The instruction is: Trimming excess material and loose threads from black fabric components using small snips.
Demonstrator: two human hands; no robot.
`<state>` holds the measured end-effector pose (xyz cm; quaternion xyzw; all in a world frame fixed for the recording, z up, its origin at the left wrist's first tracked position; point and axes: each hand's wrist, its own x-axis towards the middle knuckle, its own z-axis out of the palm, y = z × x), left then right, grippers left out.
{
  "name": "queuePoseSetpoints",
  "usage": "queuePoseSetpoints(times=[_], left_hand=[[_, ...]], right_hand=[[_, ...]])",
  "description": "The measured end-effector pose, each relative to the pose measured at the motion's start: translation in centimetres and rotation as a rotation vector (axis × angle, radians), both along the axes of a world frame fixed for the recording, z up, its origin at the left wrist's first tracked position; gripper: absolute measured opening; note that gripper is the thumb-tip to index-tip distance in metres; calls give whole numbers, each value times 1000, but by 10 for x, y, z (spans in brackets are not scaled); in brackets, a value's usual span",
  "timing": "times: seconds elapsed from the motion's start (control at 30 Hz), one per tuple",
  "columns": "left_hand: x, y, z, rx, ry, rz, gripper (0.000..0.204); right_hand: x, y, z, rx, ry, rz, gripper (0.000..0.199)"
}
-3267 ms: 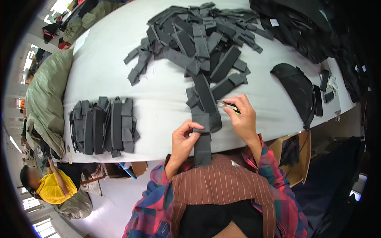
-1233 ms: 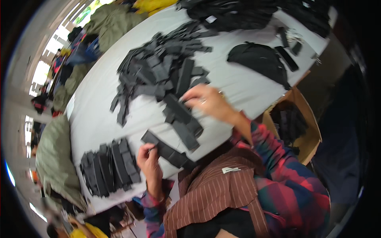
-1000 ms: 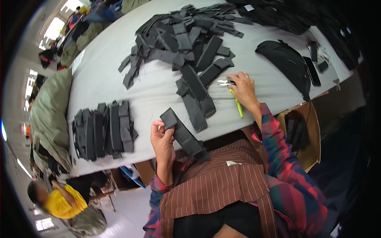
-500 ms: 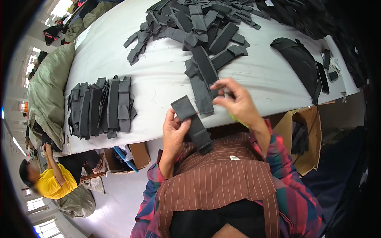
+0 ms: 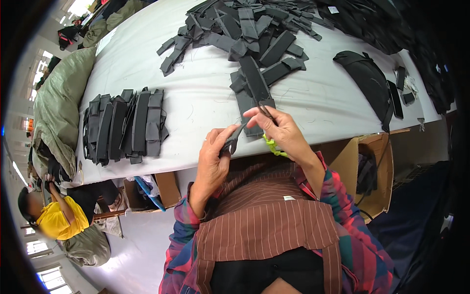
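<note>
My left hand (image 5: pixel 210 159) pinches a dark grey fabric strip (image 5: pixel 233 141), turned nearly edge-on and bent, above the table's near edge. Just to its right, my right hand (image 5: pixel 289 134) is closed on small dark thread snips (image 5: pixel 265 111); the fingers partly cover them. A bright yellow-green cord (image 5: pixel 274 147) hangs at that hand's wrist. The fingertips of the right hand are close to the strip's upper end; whether they touch it I cannot tell. Beyond the hands, more grey strips (image 5: pixel 254 81) lie across one another on the white table (image 5: pixel 200 105).
Strips stand in a neat row (image 5: pixel 125 127) at left, and a large loose pile (image 5: pixel 245 24) lies at the back. A black pouch (image 5: pixel 364 81) and a phone (image 5: pixel 394 100) are at right. Below sits a cardboard box (image 5: pixel 382 171). A person in yellow (image 5: pixel 63 218) is at far left.
The strip in my left hand has been turned from face-up to edge-on and raised. My right hand has moved left toward it, and the snips now show.
</note>
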<state>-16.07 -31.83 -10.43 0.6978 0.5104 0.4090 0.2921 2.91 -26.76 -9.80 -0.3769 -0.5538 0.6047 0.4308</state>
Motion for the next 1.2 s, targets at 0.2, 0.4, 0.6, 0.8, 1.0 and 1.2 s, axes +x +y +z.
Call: queuePoseSetpoints(times=[0.2, 0.4, 0.6, 0.8, 1.0, 1.2], left_hand=[[-7, 12, 16, 341, 501, 0, 61], [-6, 21, 8, 398, 311, 495, 74], [-6, 5, -28, -104, -721, 329, 24], [1, 4, -25, -351, -1014, 156, 30], [-4, 9, -18, -405, -927, 43, 44], [-8, 15, -36, -454, -907, 8, 35]], right_hand=[[-6, -12, 9, -357, 254, 306, 42], [-13, -10, 3, -302, 226, 141, 47], [-16, -7, -10, -322, 176, 38, 27], [-21, -9, -8, -219, 155, -7, 7], [-23, -9, -2, -48, 25, 138, 5], [-20, -7, -9, 159, -58, 283, 12]])
